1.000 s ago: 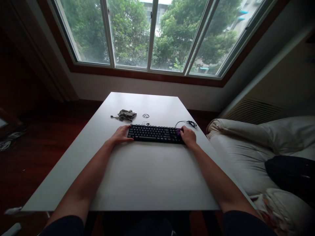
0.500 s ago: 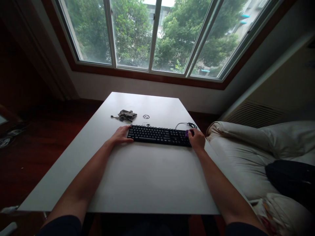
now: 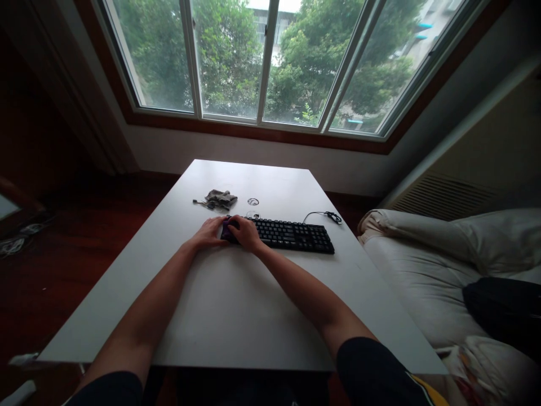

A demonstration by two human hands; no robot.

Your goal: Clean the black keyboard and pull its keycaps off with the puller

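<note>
Clasping the left end of the black keyboard (image 3: 291, 234) on the white table (image 3: 245, 304) with the left hand (image 3: 208, 233); pinching a purple wad (image 3: 225, 229) in the right hand (image 3: 246, 232) against that same end. Could skew the keyboard by pushing sideways against a slack left hold.

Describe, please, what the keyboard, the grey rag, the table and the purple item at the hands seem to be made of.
Keyboard: probably plastic, matte black; it shows little shine.
Rag: likely fabric, dull, by its crumpled folds.
Table: perhaps laminate or painted board, smooth and white, with a soft daylight sheen.
Purple item: too small and covered to tell.
</note>
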